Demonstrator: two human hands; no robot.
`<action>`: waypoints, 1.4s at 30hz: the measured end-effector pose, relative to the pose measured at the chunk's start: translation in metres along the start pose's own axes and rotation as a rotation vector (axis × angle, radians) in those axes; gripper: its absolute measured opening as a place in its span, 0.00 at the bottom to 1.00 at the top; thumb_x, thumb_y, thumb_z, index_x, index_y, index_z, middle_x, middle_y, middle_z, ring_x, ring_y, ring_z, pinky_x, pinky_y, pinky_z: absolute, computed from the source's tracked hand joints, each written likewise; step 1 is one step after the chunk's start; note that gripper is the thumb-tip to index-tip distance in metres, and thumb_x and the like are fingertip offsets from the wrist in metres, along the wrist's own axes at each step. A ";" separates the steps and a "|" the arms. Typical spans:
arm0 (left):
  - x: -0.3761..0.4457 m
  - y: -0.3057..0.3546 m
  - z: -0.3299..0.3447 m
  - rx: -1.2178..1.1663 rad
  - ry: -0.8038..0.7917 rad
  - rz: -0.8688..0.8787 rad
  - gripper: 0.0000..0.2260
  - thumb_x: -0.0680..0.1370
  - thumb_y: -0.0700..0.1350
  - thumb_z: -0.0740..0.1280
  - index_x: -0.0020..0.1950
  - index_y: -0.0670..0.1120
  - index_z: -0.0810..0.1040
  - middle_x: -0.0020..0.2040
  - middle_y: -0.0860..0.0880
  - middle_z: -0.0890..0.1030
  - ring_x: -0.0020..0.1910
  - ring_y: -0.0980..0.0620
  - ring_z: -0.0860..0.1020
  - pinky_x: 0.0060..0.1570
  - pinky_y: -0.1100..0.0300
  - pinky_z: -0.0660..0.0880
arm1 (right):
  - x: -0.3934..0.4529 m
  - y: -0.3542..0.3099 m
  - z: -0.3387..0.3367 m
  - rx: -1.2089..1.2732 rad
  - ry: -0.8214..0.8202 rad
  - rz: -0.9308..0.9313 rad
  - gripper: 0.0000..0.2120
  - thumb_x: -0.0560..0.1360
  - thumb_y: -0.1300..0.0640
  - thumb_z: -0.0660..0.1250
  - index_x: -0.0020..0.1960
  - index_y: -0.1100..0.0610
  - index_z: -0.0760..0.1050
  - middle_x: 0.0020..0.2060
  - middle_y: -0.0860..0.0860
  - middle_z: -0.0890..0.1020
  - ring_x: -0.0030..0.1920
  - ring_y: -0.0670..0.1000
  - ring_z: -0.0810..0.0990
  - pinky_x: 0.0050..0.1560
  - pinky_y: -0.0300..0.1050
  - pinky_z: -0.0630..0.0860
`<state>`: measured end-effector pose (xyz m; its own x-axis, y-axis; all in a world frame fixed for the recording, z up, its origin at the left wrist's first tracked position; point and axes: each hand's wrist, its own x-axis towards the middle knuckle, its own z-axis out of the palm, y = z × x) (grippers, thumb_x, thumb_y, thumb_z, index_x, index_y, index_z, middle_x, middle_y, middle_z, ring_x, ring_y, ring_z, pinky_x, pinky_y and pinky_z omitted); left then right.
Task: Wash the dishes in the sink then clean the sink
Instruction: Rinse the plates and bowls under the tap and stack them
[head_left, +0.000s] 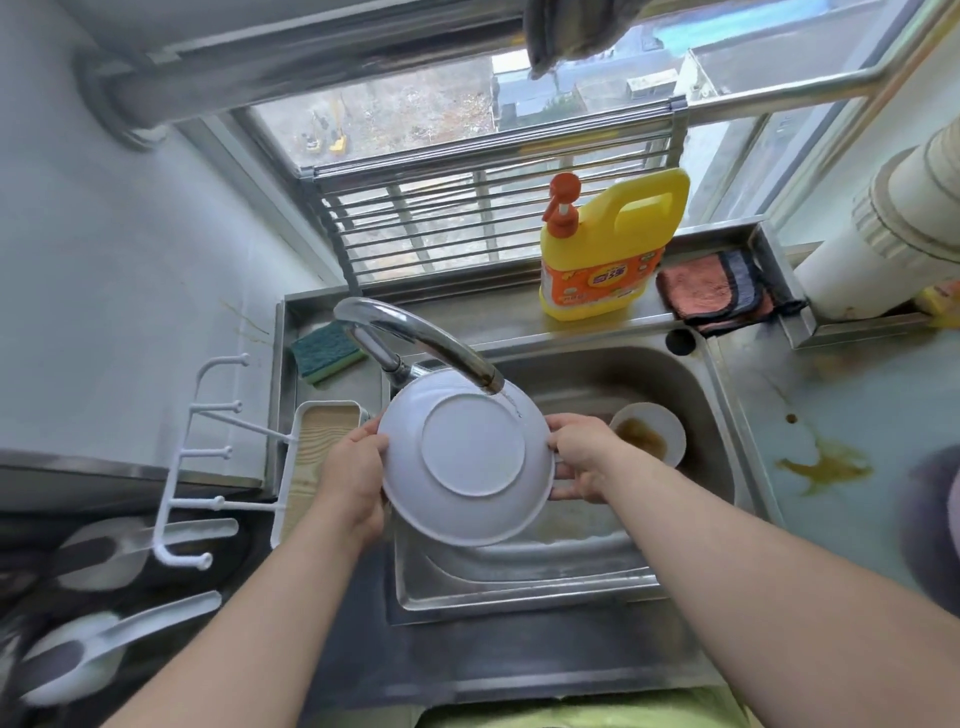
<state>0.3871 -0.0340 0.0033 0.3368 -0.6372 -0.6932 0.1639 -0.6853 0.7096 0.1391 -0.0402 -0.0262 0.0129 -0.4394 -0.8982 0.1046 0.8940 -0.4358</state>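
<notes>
A white plate (470, 457) is held over the steel sink (706, 395), its underside turned up toward me. My left hand (356, 483) grips its left rim and my right hand (582, 457) grips its right rim. The chrome tap (415, 338) arches over the plate, and a thin stream of water falls from its spout onto the plate's upper right edge. A small white dish (649, 434) with brown sauce lies in the sink, to the right of my right hand. A green and yellow sponge (327, 351) rests on the ledge left of the tap.
A yellow detergent bottle (608, 249) with an orange pump and a pink cloth (714, 291) sit on the back ledge. A white drying rack (218, 457) stands left of the sink. Brown stains (826, 467) mark the counter at the right. White spoons (104, 639) lie at lower left.
</notes>
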 end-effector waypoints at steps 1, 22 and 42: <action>0.002 -0.001 -0.004 0.013 0.018 0.015 0.21 0.78 0.31 0.59 0.63 0.47 0.83 0.50 0.44 0.88 0.44 0.44 0.82 0.46 0.50 0.77 | 0.000 0.001 0.003 -0.009 -0.008 0.007 0.20 0.80 0.70 0.57 0.53 0.52 0.83 0.49 0.55 0.88 0.53 0.60 0.87 0.46 0.62 0.86; -0.028 -0.036 0.065 0.196 -0.159 -0.117 0.18 0.75 0.34 0.59 0.54 0.47 0.86 0.40 0.46 0.84 0.30 0.50 0.75 0.30 0.60 0.72 | -0.023 0.046 -0.085 -0.040 0.148 0.158 0.15 0.82 0.63 0.56 0.58 0.53 0.80 0.43 0.56 0.89 0.43 0.60 0.88 0.46 0.62 0.86; 0.059 -0.042 0.061 -0.430 -0.119 -0.772 0.09 0.84 0.37 0.67 0.49 0.30 0.77 0.36 0.37 0.80 0.18 0.45 0.78 0.14 0.63 0.70 | -0.020 -0.039 -0.061 0.535 0.064 0.111 0.10 0.83 0.55 0.68 0.45 0.56 0.73 0.27 0.49 0.80 0.24 0.48 0.83 0.14 0.31 0.63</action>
<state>0.3434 -0.0638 -0.0751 -0.1059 -0.1017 -0.9892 0.6468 -0.7626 0.0092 0.0739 -0.0607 0.0052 -0.0057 -0.3237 -0.9462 0.5968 0.7581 -0.2629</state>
